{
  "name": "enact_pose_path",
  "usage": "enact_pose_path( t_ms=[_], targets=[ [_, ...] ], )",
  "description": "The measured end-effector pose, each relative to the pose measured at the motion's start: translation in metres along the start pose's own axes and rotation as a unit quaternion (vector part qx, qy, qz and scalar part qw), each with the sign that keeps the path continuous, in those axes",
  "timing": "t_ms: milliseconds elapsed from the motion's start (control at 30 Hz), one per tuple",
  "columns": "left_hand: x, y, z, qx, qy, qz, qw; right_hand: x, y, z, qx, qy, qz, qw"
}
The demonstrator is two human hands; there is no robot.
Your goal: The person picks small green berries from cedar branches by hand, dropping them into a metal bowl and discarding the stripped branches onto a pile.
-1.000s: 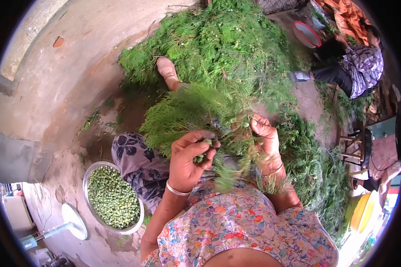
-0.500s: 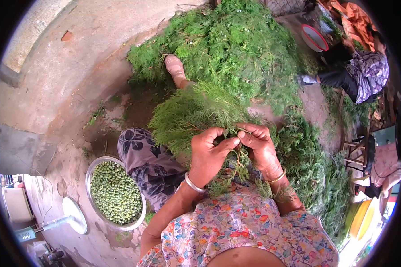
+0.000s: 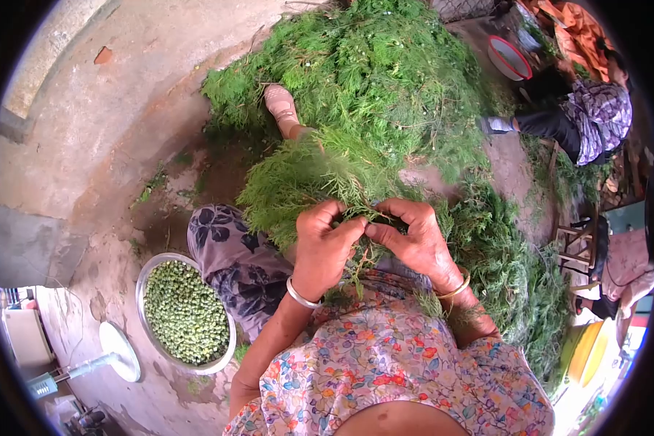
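Note:
A feathery green conifer branch (image 3: 291,182) lies across my lap, its foliage spreading away up and to the left. With fingers pinched, my left hand (image 3: 323,247) grips the branch near its stem, a silver bangle at the wrist. My right hand (image 3: 418,243) is closed beside it, thumb and fingers meeting at the same stem, the two thumb tips almost touching. Whatever small piece sits between those fingertips is hidden. Left of my knee, a metal basin (image 3: 142,291) holds small round green cones (image 3: 185,312).
A large heap of cut conifer branches (image 3: 370,80) lies ahead, with more branches (image 3: 487,269) at my right. Another person (image 3: 599,116) sits at the upper right near a red-rimmed basin (image 3: 510,58). A white round-based stand (image 3: 120,352) is at lower left; a wooden stool (image 3: 578,247) at right.
Both hands have shifted slightly left, staying pinched at the branch. The sprigs by the fingertips have changed position. The whole view has moved a little.

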State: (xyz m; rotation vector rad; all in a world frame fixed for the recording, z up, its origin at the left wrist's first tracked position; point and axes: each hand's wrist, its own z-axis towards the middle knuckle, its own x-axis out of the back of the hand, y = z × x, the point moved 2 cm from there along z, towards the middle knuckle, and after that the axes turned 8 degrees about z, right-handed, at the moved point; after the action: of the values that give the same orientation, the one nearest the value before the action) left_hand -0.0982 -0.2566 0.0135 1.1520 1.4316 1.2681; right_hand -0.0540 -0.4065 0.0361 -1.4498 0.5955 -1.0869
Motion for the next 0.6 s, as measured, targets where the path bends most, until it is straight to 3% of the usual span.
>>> enact_pose_path(
  t_ms=[100, 167, 233, 300, 367, 400, 433, 467, 500, 533, 600],
  targets=[
    [0.002, -0.007, -0.003, 0.006, -0.016, -0.039, 0.999, -0.002, 0.002, -0.001, -0.029, -0.008, 0.029, 0.999],
    [0.001, -0.002, -0.004, -0.004, -0.030, -0.048, 0.998, -0.005, 0.003, -0.001, 0.042, 0.004, 0.027, 0.999],
    [-0.002, 0.007, -0.007, 0.133, -0.007, -0.254, 0.958, -0.002, -0.004, -0.001, 0.012, -0.017, 0.018, 1.000],
    [0.000, 0.002, -0.008, 0.139, -0.021, -0.313, 0.939, 0.001, -0.006, -0.001, -0.019, -0.036, 0.008, 0.999],
    [0.009, -0.011, -0.003, 0.145, -0.061, -0.406, 0.900, 0.003, -0.002, -0.001, -0.108, -0.045, 0.139, 0.983],
    [0.014, -0.012, -0.001, 0.137, -0.068, -0.457, 0.876, 0.003, -0.002, -0.001, -0.109, -0.044, 0.138, 0.983],
    [0.020, -0.016, 0.001, 0.132, -0.108, -0.509, 0.844, 0.003, -0.002, -0.001, -0.133, -0.012, 0.339, 0.931],
    [0.025, -0.017, 0.003, 0.126, -0.148, -0.558, 0.807, 0.004, 0.000, -0.001, -0.151, 0.022, 0.524, 0.838],
    [0.027, -0.016, 0.003, 0.124, -0.164, -0.580, 0.788, 0.006, 0.011, 0.001, -0.152, 0.033, 0.578, 0.801],
    [0.027, -0.017, 0.001, 0.125, -0.168, -0.581, 0.787, 0.009, 0.017, 0.003, -0.150, 0.036, 0.576, 0.803],
    [0.027, -0.020, -0.001, 0.117, -0.156, -0.582, 0.790, 0.007, 0.017, 0.010, -0.084, -0.013, 0.753, 0.652]
  ],
)
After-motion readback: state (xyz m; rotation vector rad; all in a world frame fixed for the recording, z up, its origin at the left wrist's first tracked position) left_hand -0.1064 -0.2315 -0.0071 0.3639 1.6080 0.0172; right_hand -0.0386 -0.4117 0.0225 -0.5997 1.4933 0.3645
